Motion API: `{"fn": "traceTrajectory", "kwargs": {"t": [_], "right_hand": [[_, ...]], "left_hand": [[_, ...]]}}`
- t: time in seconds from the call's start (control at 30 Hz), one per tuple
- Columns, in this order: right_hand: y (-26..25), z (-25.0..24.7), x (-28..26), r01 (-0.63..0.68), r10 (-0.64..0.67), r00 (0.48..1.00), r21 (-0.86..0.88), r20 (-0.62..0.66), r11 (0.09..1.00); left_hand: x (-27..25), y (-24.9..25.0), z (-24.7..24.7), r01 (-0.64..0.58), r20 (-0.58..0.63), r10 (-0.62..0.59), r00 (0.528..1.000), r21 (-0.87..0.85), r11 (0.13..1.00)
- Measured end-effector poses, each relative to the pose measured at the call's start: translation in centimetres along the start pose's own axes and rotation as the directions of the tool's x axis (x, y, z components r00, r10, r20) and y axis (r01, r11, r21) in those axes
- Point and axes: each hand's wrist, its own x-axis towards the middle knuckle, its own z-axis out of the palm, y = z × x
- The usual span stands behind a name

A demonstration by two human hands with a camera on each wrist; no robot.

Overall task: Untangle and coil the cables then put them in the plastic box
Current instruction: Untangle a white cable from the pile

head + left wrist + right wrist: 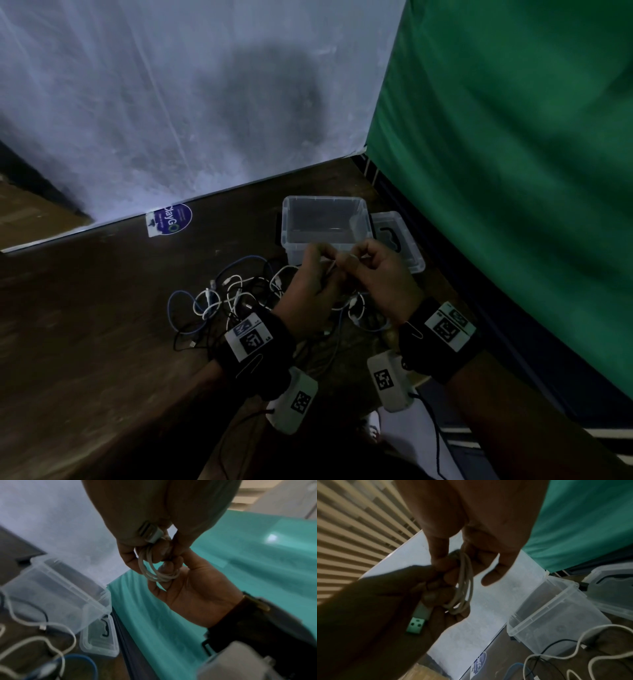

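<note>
**Both hands on a small white cable coil above the tangle**

Left hand [310, 289] and right hand [380, 277] meet in the air over the dark wooden worktop [102, 308], just in front of the clear plastic box [325, 219]. Between them a thin white USB cable wound into a small coil [155, 568]. Left fingers [435, 586] are curled and pinch the coil near its flat white USB plug [418, 620], which sticks out along the left palm. Right fingers [171, 563] are curled through and around the loops, thumb pressing on them.

Clear plastic box sits open near the worktop's far right corner; nothing visible inside. Its clear lid with a black handle [394, 236] lies flat, touching the box's right side.

Remaining tangle of white, blue and black cables [236, 294] lies on the worktop just in front of the box, under and left of the hands. Blue round sticker [170, 218] at the worktop's far edge, left of the box. Green cloth [513, 171] hangs along the right edge.
</note>
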Motion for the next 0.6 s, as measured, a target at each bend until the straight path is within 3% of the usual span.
{"fn": "traceTrajectory", "kwargs": {"t": [0.13,0.33,0.43,0.5,0.6], "right_hand": [[0.0,0.4,-0.4,0.052,-0.060,0.995,-0.095,-0.081,0.994],[-0.1,-0.7,0.0,0.031,-0.029,0.999,-0.077,0.034,0.997],[-0.1,-1.5,0.0,0.111,-0.099,0.992,-0.201,0.072,0.973],[-0.3,-1.6,0.0,0.184,-0.167,0.982,-0.280,0.084,0.942],[-0.7,-1.3,0.0,0.255,-0.266,0.964,-0.286,-0.001,0.924]], "left_hand": [[0.0,-0.3,-0.2,0.093,-0.002,-0.093,0.996,0.011,0.996],[-0.2,-0.6,-0.9,0.104,0.032,-0.104,0.994,-0.008,0.995],[-0.2,-0.8,-0.9,0.137,0.053,-0.138,0.989,0.022,0.990],[0.0,-1.0,-1.0,0.208,0.052,-0.205,0.977,-0.050,0.977],[0.5,-0.3,-1.1,0.361,0.076,-0.354,0.932,-0.275,0.891]]}}
